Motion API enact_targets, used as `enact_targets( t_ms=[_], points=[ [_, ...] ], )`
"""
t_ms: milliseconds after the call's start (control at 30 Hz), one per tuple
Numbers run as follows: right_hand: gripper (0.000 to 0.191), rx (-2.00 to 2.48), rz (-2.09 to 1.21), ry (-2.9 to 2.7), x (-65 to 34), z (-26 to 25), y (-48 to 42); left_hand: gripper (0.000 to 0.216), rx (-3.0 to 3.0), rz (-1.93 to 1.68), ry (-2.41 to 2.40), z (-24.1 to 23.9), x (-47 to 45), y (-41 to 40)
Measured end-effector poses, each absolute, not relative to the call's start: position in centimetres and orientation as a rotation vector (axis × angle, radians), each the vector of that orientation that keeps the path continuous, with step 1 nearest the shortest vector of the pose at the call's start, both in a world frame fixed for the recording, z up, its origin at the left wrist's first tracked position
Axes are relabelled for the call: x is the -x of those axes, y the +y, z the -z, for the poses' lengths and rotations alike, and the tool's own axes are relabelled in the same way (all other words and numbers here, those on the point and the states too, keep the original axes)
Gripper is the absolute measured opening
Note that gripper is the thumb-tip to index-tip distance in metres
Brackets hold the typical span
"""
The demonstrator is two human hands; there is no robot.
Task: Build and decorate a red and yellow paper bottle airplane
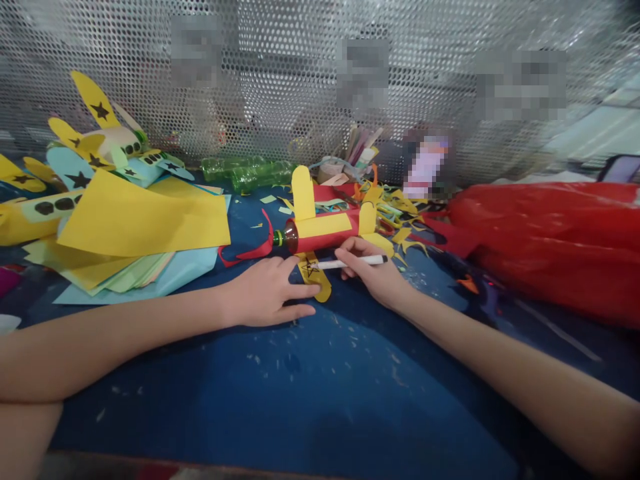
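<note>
A bottle plane (325,230) wrapped in red and yellow paper, with yellow wings and tail, lies on the blue table (300,387). My right hand (373,270) is closed around a white marker (345,264), whose tip meets a black star on the plane's near yellow wing (315,277). My left hand (267,293) rests on the table with its fingers pressing down on that wing's edge.
Sheets of yellow, green and blue paper (140,227) are stacked at the left, with several finished paper planes (110,143) behind them. Green bottles (250,173) lie by the perforated metal screen. A red plastic bag (550,240) fills the right. Paper scraps (395,213) lie around.
</note>
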State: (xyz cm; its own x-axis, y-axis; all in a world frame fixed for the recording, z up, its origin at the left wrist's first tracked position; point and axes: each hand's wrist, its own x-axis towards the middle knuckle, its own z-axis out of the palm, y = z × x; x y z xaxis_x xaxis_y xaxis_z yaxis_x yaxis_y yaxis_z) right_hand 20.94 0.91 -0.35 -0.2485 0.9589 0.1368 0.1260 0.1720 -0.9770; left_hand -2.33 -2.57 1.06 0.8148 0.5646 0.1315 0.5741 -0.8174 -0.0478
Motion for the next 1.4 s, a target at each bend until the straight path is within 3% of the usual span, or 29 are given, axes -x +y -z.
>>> enact_targets(
  t_ms=[233, 467, 867, 1100, 1400],
  points=[
    [0.027, 1.058, -1.21, -1.583, -21.1, 0.2, 0.95, 0.055, 2.906, 0.195, -0.928, -0.94, 2.33, -2.51],
    [0.033, 1.072, -1.213, -1.537, -21.21, 0.67, 1.41, 0.056, 2.896, 0.238, -0.957, -0.7, 2.39, -2.51],
    [0.025, 1.057, -1.27, -1.491, -21.32, 0.45, 1.21, 0.055, 2.902, 0.203, -0.979, -0.52, 2.4, -2.59],
    [0.036, 1.061, -1.159, -1.505, -21.18, 0.66, 1.21, 0.053, 2.911, 0.211, -0.975, -0.46, 2.33, -2.52],
    [0.035, 1.111, -1.087, -1.572, -21.26, 0.74, 1.23, 0.052, 2.907, 0.2, -0.946, -0.54, 2.27, -2.43]
  ],
)
